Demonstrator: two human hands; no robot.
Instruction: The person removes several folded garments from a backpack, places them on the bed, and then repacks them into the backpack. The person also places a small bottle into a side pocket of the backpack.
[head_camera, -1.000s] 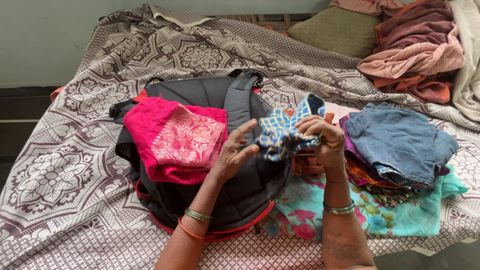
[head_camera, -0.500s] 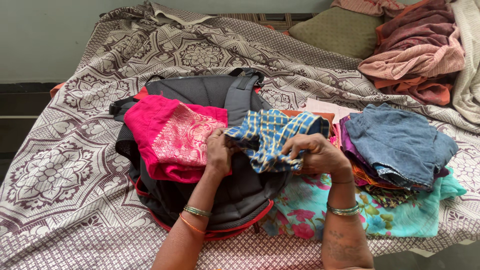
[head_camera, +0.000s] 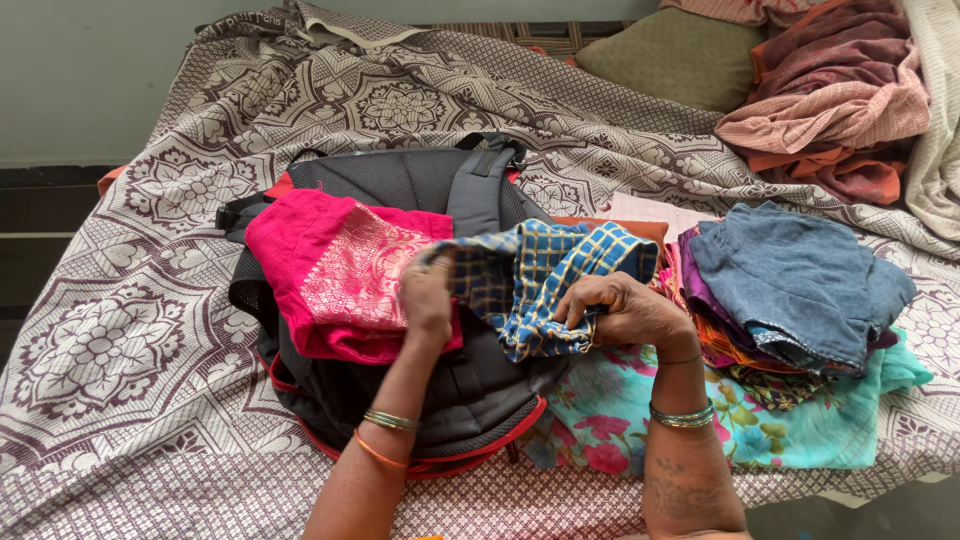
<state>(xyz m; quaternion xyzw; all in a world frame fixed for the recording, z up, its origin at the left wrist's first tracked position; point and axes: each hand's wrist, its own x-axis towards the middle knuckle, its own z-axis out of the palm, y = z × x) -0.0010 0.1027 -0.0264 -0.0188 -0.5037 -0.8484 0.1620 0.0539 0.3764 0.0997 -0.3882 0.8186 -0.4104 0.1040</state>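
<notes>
Checked cloth (head_camera: 545, 285) hides left hand (head_camera: 427, 297) fingers; backpack (head_camera: 400, 185) underneath.

No packages, labels, signs or screens show anywhere here, from twelve o'clock round to six; only cloth and bedding.

Checked cloth (head_camera: 545, 285): thin woven cotton, matt, blue and yellow, gripped in the fingers (head_camera: 585, 310). Backpack (head_camera: 400, 185) beneath the fingers: matt grey synthetic fabric, padded straps. Pink garment (head_camera: 330, 270) beside the fingers: cloth with shiny brocade panel. Bedspread (head_camera: 130, 340): coarse woven print, matt.
</notes>
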